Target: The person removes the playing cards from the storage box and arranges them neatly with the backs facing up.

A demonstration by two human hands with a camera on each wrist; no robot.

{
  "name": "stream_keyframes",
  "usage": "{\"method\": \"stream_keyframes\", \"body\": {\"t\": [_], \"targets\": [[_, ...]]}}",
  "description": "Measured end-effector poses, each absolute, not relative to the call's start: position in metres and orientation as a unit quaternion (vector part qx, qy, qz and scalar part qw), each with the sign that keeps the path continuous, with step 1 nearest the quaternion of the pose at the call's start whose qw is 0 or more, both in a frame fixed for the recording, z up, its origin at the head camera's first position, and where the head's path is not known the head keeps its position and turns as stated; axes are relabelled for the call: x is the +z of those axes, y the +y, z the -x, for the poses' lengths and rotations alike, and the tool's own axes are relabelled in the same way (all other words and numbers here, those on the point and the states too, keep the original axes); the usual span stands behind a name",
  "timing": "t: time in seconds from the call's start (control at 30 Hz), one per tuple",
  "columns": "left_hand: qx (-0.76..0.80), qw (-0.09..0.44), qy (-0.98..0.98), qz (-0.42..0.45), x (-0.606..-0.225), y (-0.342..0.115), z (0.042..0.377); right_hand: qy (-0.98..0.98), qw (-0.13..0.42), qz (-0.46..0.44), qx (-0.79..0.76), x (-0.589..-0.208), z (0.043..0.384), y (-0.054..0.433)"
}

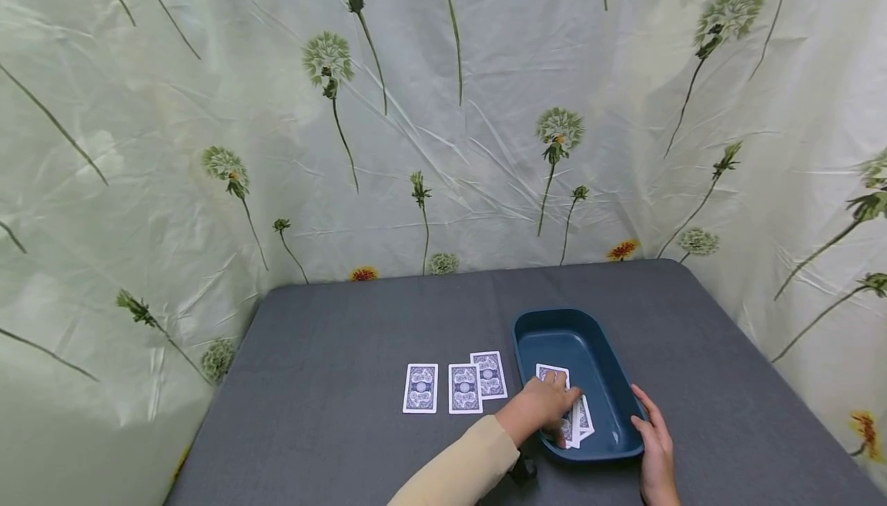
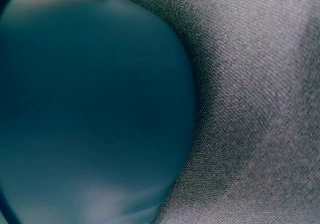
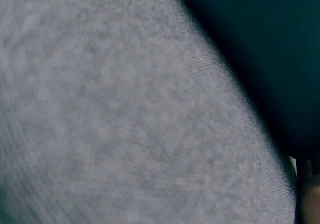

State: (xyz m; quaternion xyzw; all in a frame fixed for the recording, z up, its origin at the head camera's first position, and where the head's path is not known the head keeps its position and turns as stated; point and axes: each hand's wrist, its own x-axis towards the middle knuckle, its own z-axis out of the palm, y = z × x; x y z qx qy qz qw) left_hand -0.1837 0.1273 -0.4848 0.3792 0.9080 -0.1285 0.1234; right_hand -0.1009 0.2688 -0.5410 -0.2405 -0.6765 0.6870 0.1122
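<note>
A deep blue tray [image 1: 610,344] sits on the right part of the table, with several face-down playing cards [image 1: 586,418] in its near left part. Over the tray's left rim reaches my left hand [image 1: 543,404], its fingers spread and touching the cards. It covers much of them, so whether it pinches one is hidden. My right hand [image 1: 657,444] holds the tray's near right side, thumb at the rim. Left of the tray lie a single card [image 1: 420,388], and a front card [image 1: 464,388] overlapping a rear card [image 1: 493,375], all patterned blue and white.
A dark grey cloth [image 1: 333,383] covers the table. Behind and beside it hangs a pale curtain [image 1: 443,152] printed with dandelions. A small black object [image 1: 523,469] shows under the left wrist. Both wrist views are filled mostly by the tray's outer wall [image 2: 100,93] and grey cloth.
</note>
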Motion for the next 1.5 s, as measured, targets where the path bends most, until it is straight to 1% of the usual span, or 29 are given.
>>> {"method": "stream_keyframes", "body": {"t": [0.17, 0.53, 0.63, 0.9, 1.17, 1.5], "targets": [[-0.136, 0.128, 0.908, -0.375, -0.482, 0.128, 0.183, -0.676, 0.104, 0.243, 0.688, -0.54, 0.1, 0.269], [-0.13, 0.125, 0.908, -0.378, -0.485, 0.129, 0.184, -0.677, 0.112, 0.243, 0.686, -0.541, 0.101, 0.268], [-0.131, 0.11, 0.907, -0.386, -0.485, 0.127, 0.182, -0.676, 0.112, 0.246, 0.686, -0.541, 0.101, 0.268], [-0.12, 0.04, 0.893, -0.433, -0.485, 0.12, 0.17, -0.677, 0.101, 0.244, 0.687, -0.541, 0.101, 0.269], [-0.133, 0.033, 0.878, -0.458, -0.483, 0.119, 0.168, -0.677, 0.094, 0.247, 0.687, -0.541, 0.101, 0.27], [-0.18, -0.004, 0.872, -0.455, -0.483, 0.12, 0.164, -0.675, 0.101, 0.243, 0.689, -0.542, 0.101, 0.27]]}}
